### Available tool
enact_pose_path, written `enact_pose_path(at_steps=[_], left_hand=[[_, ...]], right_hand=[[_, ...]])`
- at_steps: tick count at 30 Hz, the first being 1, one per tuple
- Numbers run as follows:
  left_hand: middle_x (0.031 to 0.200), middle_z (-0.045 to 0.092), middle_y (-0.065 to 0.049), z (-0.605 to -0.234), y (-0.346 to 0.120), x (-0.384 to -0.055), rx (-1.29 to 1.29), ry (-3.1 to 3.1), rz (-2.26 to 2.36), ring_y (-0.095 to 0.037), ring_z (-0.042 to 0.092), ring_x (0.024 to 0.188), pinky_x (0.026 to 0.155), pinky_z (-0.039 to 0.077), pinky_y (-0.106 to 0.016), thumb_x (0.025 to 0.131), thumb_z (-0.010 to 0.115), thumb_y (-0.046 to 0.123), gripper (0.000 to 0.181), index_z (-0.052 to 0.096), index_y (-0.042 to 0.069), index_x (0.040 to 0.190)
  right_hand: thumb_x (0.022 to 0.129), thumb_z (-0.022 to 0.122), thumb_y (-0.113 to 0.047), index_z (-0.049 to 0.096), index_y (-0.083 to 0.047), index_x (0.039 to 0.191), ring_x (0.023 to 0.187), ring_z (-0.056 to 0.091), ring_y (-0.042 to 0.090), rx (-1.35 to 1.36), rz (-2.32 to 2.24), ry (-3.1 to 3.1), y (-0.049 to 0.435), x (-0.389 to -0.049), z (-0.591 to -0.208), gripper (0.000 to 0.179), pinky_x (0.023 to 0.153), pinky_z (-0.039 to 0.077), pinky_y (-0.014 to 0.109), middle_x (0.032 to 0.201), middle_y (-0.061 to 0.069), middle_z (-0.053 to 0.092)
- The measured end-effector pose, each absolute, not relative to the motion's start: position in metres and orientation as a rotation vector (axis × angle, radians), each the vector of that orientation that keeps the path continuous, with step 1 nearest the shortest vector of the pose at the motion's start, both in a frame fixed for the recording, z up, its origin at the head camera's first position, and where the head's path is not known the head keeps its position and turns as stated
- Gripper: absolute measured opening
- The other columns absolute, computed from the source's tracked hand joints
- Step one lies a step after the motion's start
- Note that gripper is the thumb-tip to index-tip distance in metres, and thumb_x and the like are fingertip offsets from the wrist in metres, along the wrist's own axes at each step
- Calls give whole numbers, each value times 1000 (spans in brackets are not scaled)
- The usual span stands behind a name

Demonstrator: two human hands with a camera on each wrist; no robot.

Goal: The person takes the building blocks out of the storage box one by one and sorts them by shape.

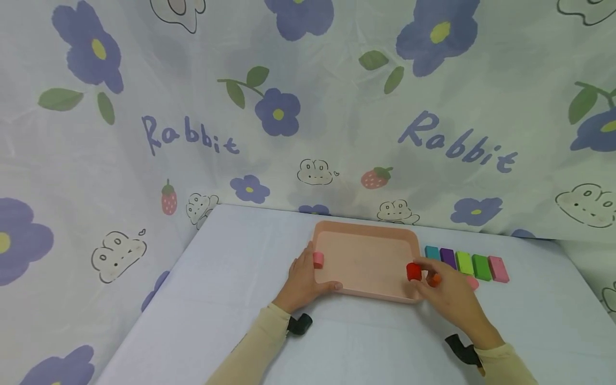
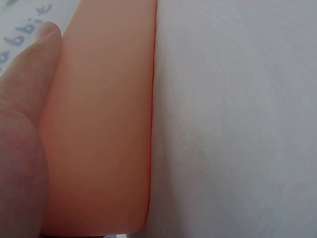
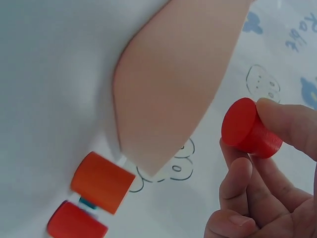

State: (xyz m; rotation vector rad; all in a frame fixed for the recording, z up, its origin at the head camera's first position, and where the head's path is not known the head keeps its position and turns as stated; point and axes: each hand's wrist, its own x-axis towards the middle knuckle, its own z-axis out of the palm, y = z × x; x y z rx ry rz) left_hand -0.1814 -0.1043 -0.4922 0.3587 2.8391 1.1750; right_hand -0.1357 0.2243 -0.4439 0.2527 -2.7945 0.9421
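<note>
A peach-coloured tray [image 1: 366, 294] lies on the white table. My left hand [image 1: 304, 278] rests at its front left corner, fingers along the left side and thumb on the front rim; in the left wrist view the thumb [image 2: 37, 64] lies straight against the tray wall. Near that hand, a small pink cylinder [image 1: 318, 260] is at the left end inside the tray. My right hand [image 1: 447, 289] pinches a red cylinder [image 3: 247, 130] between thumb and fingers, held at the tray's right end. Below it, an orange cylinder [image 3: 103, 182] lies on the table, partly hidden in the head view.
Right of the tray stands a row of blocks: blue [image 1: 432, 252], purple [image 1: 448, 258], yellow-green [image 1: 464, 262], green [image 1: 482, 267] and pink [image 1: 499, 269]. Another reddish cylinder [image 3: 77, 220] lies beside the orange one. A printed cloth [image 1: 308, 107] hangs behind the table.
</note>
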Motion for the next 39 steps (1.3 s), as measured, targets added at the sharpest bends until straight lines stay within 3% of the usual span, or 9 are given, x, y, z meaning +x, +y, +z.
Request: enact_pose_path(at_steps=[9, 15, 21, 24, 28, 39], left_hand=[[165, 18, -20, -491, -105, -181, 367, 2830, 1183, -36, 22, 150, 121, 11, -55, 75, 82, 59, 129, 7, -2, 159], [164, 19, -21, -489, -105, -180, 371, 2837, 1187, -37, 23, 149, 121, 11, -56, 74, 82, 60, 129, 8, -2, 159], [163, 21, -22, -489, -104, -179, 359, 2842, 1192, -38, 23, 149, 121, 11, -56, 75, 82, 59, 128, 8, -2, 159], [164, 20, -21, -489, -104, -179, 359, 2839, 1198, -38, 23, 149, 121, 11, -56, 75, 82, 59, 128, 8, -2, 159], [164, 19, -20, -490, -104, -178, 359, 2836, 1191, -38, 21, 150, 121, 10, -56, 75, 82, 59, 128, 7, -1, 160], [163, 21, -22, -488, -103, -177, 363, 2848, 1198, -41, 25, 147, 121, 12, -55, 75, 83, 57, 127, 9, -3, 159]], right_hand=[[81, 85, -16, 65, -6, 122, 86, 58, 24, 235, 857, -2738, 237, -127, -444, 47, 71, 51, 38, 96, 6, 69], [78, 87, -12, 65, -5, 121, 81, 58, 23, 189, 811, -2697, 248, -120, -447, 49, 63, 50, 29, 91, 6, 69], [76, 88, -10, 63, -3, 122, 84, 61, 26, 143, 775, -2667, 259, -113, -451, 53, 69, 56, 38, 94, 9, 71], [77, 88, -10, 64, -2, 122, 84, 58, 27, 109, 757, -2667, 265, -110, -453, 52, 66, 51, 34, 90, 9, 68], [77, 87, -11, 63, 0, 122, 83, 56, 26, 63, 747, -2663, 272, -106, -455, 52, 67, 44, 36, 88, 10, 65], [76, 88, -10, 63, 1, 118, 75, 55, 25, 0, 702, -2588, 287, -102, -459, 50, 62, 38, 26, 84, 11, 65]])
